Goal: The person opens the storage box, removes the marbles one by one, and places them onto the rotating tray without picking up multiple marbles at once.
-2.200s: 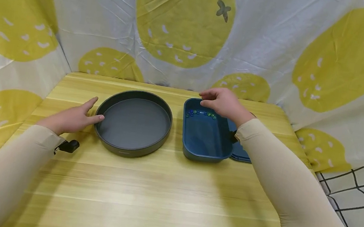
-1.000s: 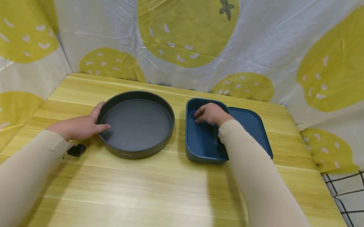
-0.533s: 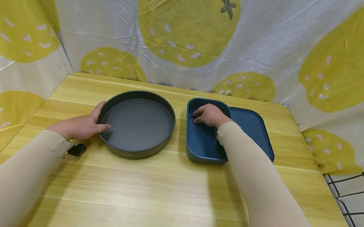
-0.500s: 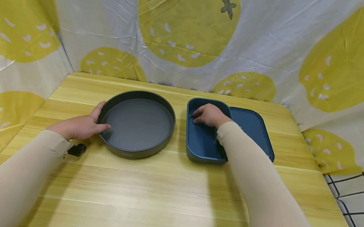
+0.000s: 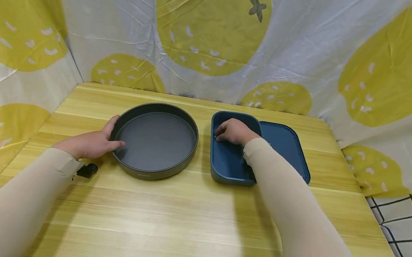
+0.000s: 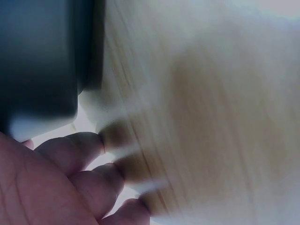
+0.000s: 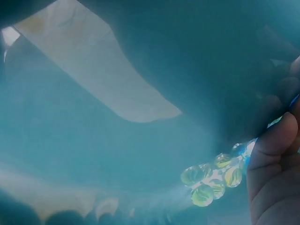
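A round dark grey cake pan [image 5: 156, 142] stands left of centre on the table. My left hand [image 5: 91, 143] holds its left rim, thumb over the edge inside; in the left wrist view the other fingertips [image 6: 89, 145] reach the tabletop beside the pan. My right hand [image 5: 234, 131] is inside a blue rectangular box [image 5: 234, 165], fingers bent down at its left wall. Several clear glass marbles with green and blue swirls [image 7: 211, 183] lie by the thumb [image 7: 274, 140] in the right wrist view. Bits of blue and green show between thumb and fingers; how many are held is hidden.
A flat blue lid [image 5: 285, 148] lies right of the box, partly behind the right forearm. The wooden table [image 5: 165, 221] ends at a lemon-patterned cloth [image 5: 210, 27] hanging at the back and sides. A black-and-white checked cloth [image 5: 408, 228] hangs at the right.
My right hand came down from above the box to inside it, then drew slightly nearer me along the left wall, covering most marbles. My left hand moved onto the pan's rim and stayed.
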Action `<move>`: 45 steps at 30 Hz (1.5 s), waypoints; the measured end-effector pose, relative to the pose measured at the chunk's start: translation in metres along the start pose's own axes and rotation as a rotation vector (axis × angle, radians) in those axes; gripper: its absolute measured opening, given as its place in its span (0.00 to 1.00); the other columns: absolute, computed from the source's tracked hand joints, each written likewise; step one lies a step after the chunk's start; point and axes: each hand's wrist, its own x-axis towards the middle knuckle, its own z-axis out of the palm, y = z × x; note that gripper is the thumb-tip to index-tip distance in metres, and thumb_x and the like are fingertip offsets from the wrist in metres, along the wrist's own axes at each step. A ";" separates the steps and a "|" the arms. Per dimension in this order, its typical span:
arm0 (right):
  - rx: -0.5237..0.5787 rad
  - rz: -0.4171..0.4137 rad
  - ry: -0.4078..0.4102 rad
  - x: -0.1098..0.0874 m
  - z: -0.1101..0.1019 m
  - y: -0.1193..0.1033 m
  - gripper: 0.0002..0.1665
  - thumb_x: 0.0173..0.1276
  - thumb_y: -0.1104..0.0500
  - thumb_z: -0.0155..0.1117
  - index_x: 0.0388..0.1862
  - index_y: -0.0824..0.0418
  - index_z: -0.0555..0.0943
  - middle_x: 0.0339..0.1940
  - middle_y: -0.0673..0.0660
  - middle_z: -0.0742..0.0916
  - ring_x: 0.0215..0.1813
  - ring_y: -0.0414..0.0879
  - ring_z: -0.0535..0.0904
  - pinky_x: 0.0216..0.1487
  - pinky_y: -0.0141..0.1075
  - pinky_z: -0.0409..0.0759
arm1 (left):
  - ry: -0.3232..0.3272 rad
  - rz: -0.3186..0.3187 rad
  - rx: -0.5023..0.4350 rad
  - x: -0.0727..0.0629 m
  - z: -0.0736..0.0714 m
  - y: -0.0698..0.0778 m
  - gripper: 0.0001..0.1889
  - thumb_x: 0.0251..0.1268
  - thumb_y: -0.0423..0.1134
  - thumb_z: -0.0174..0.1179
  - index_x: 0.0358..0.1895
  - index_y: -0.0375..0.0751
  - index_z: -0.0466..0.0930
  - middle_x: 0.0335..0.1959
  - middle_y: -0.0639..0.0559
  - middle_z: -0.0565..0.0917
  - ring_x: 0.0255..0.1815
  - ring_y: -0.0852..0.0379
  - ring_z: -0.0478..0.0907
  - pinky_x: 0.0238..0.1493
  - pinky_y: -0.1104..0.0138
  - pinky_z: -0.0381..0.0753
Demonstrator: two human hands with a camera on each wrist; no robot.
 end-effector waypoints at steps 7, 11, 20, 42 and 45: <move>0.026 -0.013 -0.021 -0.001 0.002 -0.001 0.17 0.74 0.57 0.71 0.60 0.57 0.89 0.59 0.58 0.90 0.62 0.53 0.85 0.65 0.48 0.81 | -0.006 -0.003 -0.010 0.000 0.002 -0.002 0.57 0.82 0.62 0.48 0.80 0.38 0.09 0.76 0.13 0.58 0.59 0.33 0.84 0.64 0.39 0.75; 0.034 -0.023 -0.032 -0.004 0.001 -0.003 0.17 0.73 0.57 0.72 0.59 0.58 0.89 0.57 0.58 0.91 0.59 0.52 0.85 0.65 0.48 0.81 | -0.008 -0.008 -0.004 0.000 0.002 -0.002 0.57 0.82 0.62 0.48 0.80 0.38 0.09 0.76 0.14 0.59 0.60 0.33 0.84 0.65 0.39 0.75; 0.019 -0.056 -0.033 -0.004 0.002 -0.003 0.15 0.72 0.57 0.73 0.55 0.59 0.90 0.51 0.57 0.91 0.51 0.50 0.85 0.60 0.46 0.82 | -0.001 -0.009 0.000 -0.001 0.002 -0.001 0.57 0.83 0.60 0.49 0.80 0.38 0.09 0.77 0.14 0.57 0.63 0.30 0.82 0.68 0.37 0.72; 0.177 -0.048 0.082 -0.039 -0.046 -0.014 0.16 0.76 0.54 0.70 0.60 0.54 0.88 0.51 0.57 0.90 0.55 0.53 0.84 0.59 0.50 0.81 | -0.005 -0.010 -0.012 -0.002 0.001 0.000 0.57 0.82 0.61 0.48 0.80 0.39 0.09 0.75 0.14 0.62 0.59 0.35 0.85 0.65 0.40 0.75; 0.207 -0.077 0.080 -0.042 -0.049 -0.027 0.16 0.76 0.54 0.70 0.59 0.54 0.88 0.51 0.56 0.90 0.55 0.53 0.84 0.60 0.50 0.81 | -0.004 -0.010 -0.015 -0.002 0.001 -0.001 0.57 0.82 0.61 0.48 0.80 0.39 0.09 0.76 0.14 0.60 0.60 0.34 0.84 0.65 0.39 0.75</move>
